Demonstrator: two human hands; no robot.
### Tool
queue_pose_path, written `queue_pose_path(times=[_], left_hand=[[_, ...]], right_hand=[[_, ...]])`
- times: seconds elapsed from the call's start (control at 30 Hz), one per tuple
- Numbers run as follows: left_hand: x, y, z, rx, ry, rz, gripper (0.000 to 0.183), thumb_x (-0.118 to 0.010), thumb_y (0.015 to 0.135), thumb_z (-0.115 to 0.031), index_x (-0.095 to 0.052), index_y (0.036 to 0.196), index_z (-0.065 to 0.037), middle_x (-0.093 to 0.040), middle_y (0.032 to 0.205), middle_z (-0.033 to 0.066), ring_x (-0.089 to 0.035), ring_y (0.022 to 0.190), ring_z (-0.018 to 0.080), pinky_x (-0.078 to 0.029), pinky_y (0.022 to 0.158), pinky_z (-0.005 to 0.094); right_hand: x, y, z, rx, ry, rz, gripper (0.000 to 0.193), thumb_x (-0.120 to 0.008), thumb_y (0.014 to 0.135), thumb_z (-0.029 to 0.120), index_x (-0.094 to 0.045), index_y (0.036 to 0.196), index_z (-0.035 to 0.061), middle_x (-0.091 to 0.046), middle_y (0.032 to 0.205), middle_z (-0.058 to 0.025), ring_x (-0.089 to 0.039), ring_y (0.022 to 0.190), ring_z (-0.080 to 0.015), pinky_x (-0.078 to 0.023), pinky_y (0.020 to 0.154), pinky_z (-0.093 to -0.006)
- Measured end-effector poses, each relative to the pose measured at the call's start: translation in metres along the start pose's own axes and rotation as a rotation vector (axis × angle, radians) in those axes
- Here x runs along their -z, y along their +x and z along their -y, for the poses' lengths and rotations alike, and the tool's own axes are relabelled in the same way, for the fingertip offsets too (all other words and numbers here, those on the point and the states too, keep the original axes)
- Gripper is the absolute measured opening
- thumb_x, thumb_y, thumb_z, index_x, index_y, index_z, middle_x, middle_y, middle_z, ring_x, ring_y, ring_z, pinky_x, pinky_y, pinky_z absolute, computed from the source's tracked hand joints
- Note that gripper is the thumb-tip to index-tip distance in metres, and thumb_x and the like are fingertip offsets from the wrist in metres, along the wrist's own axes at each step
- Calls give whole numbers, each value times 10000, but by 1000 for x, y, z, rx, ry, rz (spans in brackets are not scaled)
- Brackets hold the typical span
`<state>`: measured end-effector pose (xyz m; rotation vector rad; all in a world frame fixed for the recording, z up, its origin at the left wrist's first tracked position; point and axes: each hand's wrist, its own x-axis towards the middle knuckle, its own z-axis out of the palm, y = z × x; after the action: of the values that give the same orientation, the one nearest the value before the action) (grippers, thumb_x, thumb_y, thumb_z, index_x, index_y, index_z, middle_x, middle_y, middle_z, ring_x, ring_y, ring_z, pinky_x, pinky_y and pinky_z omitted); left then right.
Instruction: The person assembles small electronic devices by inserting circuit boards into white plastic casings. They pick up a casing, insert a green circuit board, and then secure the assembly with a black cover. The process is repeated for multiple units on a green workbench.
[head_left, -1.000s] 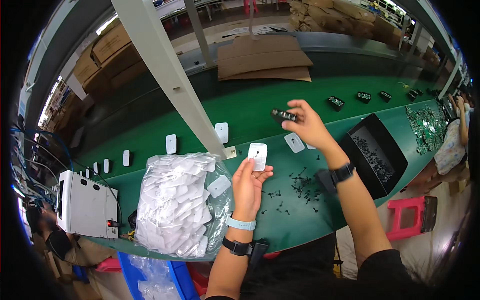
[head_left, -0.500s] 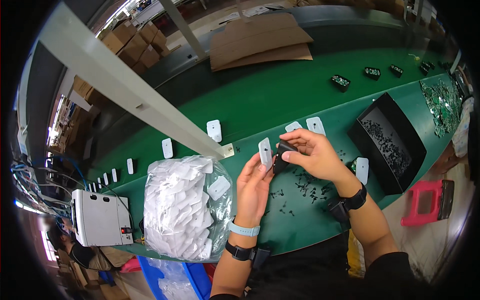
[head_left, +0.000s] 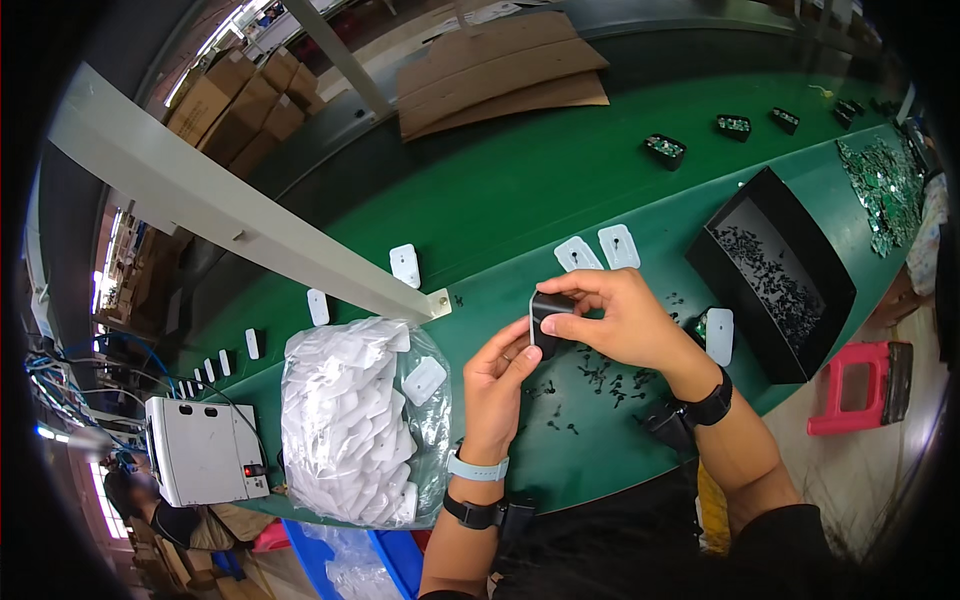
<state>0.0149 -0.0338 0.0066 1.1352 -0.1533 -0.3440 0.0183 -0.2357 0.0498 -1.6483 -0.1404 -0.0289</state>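
Observation:
My left hand (head_left: 493, 390) and my right hand (head_left: 640, 325) meet above the green table, pinching one assembly between them. The right fingers and thumb hold its black plastic housing (head_left: 552, 310). Against the housing's left side lies a white plastic cover (head_left: 533, 322), seen edge-on, with my left fingertips and thumb on it. Whether the two are fully joined cannot be made out. Below the hands, small black stem-like parts (head_left: 600, 375) are scattered. Just beyond the hands lie two more white covers, one (head_left: 577, 254) beside the other (head_left: 618, 247). Another white cover (head_left: 719, 337) rests right of my right hand.
A clear bag of white covers (head_left: 345, 430) lies left. A black bin (head_left: 828, 335) of small black parts and a pile of circuit boards (head_left: 880, 195) stand right. Filled black housings (head_left: 664, 151) sit on the green belt (head_left: 480, 205). A white post (head_left: 240, 230) rises at left.
The white cover, apart from the black housing before, is now pressed flat against it. Both hands have come closer together. The view has shifted slightly.

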Motion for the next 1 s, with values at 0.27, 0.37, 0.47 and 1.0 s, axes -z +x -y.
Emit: queue_pose_path(times=[0.27,0.37,0.47,1.0], left_hand=[[3,1,0,-227,145,22,365,-683,911,92,-650,1274,60,-581,1382,166,-605,1247,268,-497,1075,391],[3,2,0,-359,282,38,374,-707,880,105,-665,1249,64,-570,1385,172,-586,1269,281,-491,1084,398],[7,2,-1,-442,410,60,413,-707,851,133,-659,1254,64,-552,1397,183,-562,1296,290,-476,1108,407],[-3,-2,-6,-288,118,-24,341,-669,948,47,-649,1288,60,-583,1323,128,-611,1172,215,-493,1035,337]], right_hand=[[-8,-1,-8,77,145,43,380,-785,860,3,-687,1225,-34,-730,1032,-99,-678,874,-128,-570,789,-291],[-8,-2,-6,131,183,64,405,-773,856,-29,-659,1245,-38,-709,1113,-107,-679,998,-156,-564,905,-310],[-6,-4,-2,128,230,72,458,-770,846,-52,-621,1279,-34,-678,1205,-108,-657,1120,-181,-542,995,-334],[-16,-2,-16,91,384,53,460,-796,826,-74,-576,1227,-28,-643,1283,-188,-645,1186,-227,-541,1038,-374]])
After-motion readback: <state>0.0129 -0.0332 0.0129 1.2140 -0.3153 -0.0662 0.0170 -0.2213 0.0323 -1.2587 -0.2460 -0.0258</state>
